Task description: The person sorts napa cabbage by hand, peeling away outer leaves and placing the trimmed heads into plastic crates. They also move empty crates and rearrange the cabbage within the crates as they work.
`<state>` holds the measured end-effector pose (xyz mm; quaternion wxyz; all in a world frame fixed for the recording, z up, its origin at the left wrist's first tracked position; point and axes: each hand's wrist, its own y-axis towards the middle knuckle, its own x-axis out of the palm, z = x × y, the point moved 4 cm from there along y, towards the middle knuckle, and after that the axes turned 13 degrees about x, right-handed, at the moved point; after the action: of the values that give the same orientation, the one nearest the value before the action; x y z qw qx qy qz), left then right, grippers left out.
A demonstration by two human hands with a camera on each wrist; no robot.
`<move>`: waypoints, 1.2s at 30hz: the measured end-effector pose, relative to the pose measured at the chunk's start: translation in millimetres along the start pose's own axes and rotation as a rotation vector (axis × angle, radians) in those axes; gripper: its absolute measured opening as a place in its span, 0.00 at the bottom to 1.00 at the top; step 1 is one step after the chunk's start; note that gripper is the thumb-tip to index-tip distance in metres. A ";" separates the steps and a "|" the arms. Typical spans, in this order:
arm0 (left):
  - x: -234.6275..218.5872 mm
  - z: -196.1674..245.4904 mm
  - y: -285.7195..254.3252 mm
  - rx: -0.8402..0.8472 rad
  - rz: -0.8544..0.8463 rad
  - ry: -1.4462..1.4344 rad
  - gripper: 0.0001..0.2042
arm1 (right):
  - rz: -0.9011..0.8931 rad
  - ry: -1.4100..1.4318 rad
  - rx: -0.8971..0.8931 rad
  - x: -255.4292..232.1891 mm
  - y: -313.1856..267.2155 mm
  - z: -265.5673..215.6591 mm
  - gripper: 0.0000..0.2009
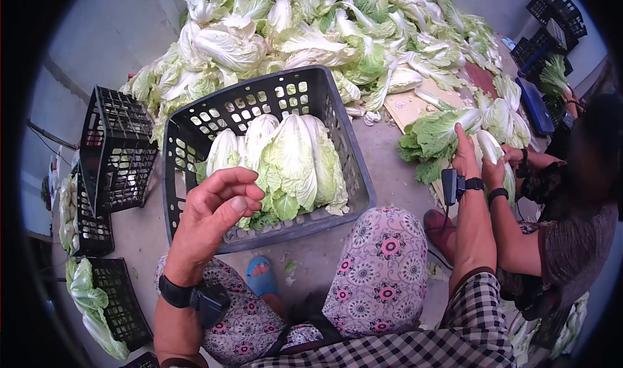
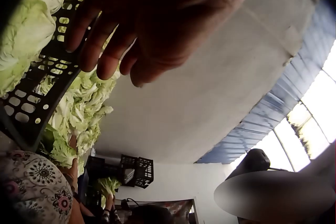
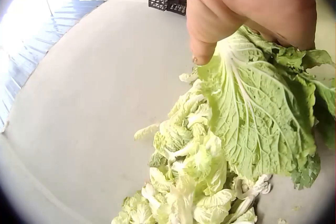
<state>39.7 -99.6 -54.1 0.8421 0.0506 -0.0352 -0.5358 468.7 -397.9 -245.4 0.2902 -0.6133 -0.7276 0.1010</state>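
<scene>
My right hand (image 1: 466,157) grips a leafy green cabbage piece (image 1: 436,134) at the right, beside another person's hands. In the right wrist view my right hand (image 3: 252,8) has its thumb over the broad leaf (image 3: 247,103); its other fingertips are hidden. My left hand (image 1: 217,209) hangs above the near edge of a black crate (image 1: 272,239), holding nothing, fingers loosely bent. In the left wrist view the left hand (image 2: 152,29) is dark, its fingers apart from the crate. Several pale cabbages (image 1: 292,157) lie inside the crate.
A heap of cabbage leaves (image 1: 363,37) lies along the wall. Stacked black crates (image 1: 120,154) stand at left, with another crate (image 1: 120,303) below them. At right a person (image 1: 564,238) holds a white-stemmed cabbage (image 1: 490,147) near a board (image 1: 415,112).
</scene>
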 end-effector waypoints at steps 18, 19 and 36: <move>-14.5 22.4 -22.6 0.153 0.097 -0.129 0.16 | -0.632 -0.820 -0.078 214.4 -167.2 10.0 0.20; -17.5 25.0 -28.3 0.169 0.114 -0.154 0.16 | -0.656 -0.836 -0.084 221.9 -172.5 10.9 0.21; -75.5 49.4 -118.4 0.223 0.315 -0.212 0.19 | -0.592 -0.808 0.022 366.6 -136.9 80.9 0.22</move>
<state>-104.3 -83.3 -20.0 0.8962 0.0806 -0.1902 -0.3925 281.3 -63.4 -132.8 0.0077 -0.2894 -0.9235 0.2515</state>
